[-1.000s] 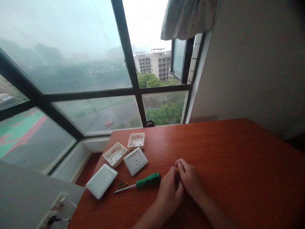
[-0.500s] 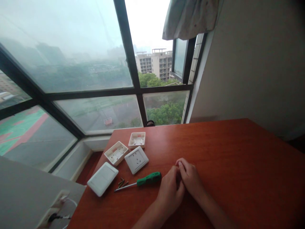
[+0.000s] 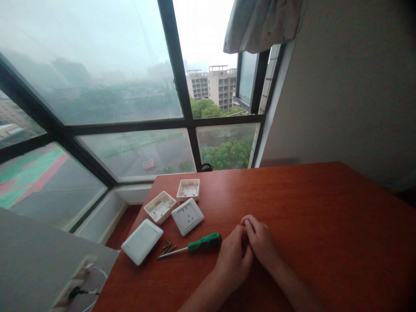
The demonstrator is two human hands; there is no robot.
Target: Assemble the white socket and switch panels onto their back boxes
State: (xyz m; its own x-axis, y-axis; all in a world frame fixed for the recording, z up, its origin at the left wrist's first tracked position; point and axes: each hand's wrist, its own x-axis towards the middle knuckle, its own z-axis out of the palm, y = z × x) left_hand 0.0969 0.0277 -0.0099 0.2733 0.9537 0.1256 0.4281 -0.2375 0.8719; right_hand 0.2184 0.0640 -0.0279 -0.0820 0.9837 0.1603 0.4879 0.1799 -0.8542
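Together, the left hand (image 3: 231, 260) and the right hand (image 3: 261, 242) rest at the near part of a reddish-brown table (image 3: 318, 212), their fingers curled inward and the fingertips meeting; whether anything is pinched between them is hidden, so I cannot tell how tightly either is closed. Just left of the left hand lies a screwdriver (image 3: 204, 242), the end of its green handle beside the knuckles and its metal shaft pointing away to the left; whether handle and skin touch is unclear. Farther left and a little beyond the hands, a white socket plate (image 3: 187, 216) lies with its slots facing up, and a few small screws (image 3: 167, 248) are heaped near the screwdriver's tip. Past the socket plate are two open white boxes, the smaller box (image 3: 188, 190) and, left of it, the larger box (image 3: 160, 207). Farthest left of the hands on the tabletop, near its edge, is a plain-faced white plate (image 3: 142, 241). Beyond the table stands a dark window frame (image 3: 130, 126), with a pale curtain (image 3: 263, 26) hanging at the upper right; outside are green trees (image 3: 227, 154) and, behind them, a pale building (image 3: 224, 89).
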